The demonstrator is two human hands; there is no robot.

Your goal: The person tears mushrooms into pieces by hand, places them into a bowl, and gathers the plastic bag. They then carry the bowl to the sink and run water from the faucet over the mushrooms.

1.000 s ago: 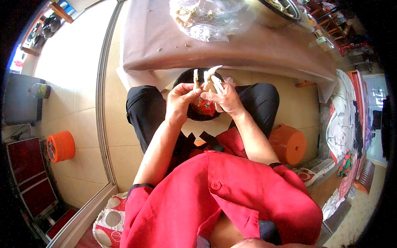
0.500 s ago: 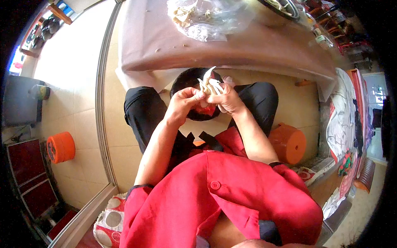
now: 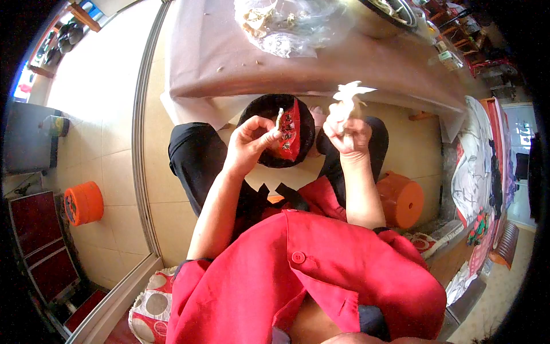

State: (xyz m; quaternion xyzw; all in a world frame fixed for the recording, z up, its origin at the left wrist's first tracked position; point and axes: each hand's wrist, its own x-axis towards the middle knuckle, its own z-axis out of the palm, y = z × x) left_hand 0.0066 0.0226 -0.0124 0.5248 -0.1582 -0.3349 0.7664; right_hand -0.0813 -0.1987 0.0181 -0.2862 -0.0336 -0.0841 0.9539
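Observation:
My left hand (image 3: 252, 143) pinches a small, thin, pale piece (image 3: 280, 119) between thumb and fingers, above the left side of a round black bin (image 3: 262, 104). Inside the bin lies a red printed packet (image 3: 293, 135). To the right, over my knee, my right hand (image 3: 348, 131) is raised with its fingers closed round a bunch of pale strips (image 3: 354, 92). The strips look like torn mushroom, but they are blurred and their kind is not certain.
On the covered table (image 3: 217, 43) ahead lie a clear plastic bag (image 3: 286, 43) with pale pieces and a round pot (image 3: 378, 20) holding similar strips. An orange stool (image 3: 401, 200) stands beside my right leg. Another orange container (image 3: 84, 203) is at the left.
My hands were together over the bin, both on the pale bunch. They have parted: the right moved rightward with the bunch, the left keeps a small piece. The red packet shows more.

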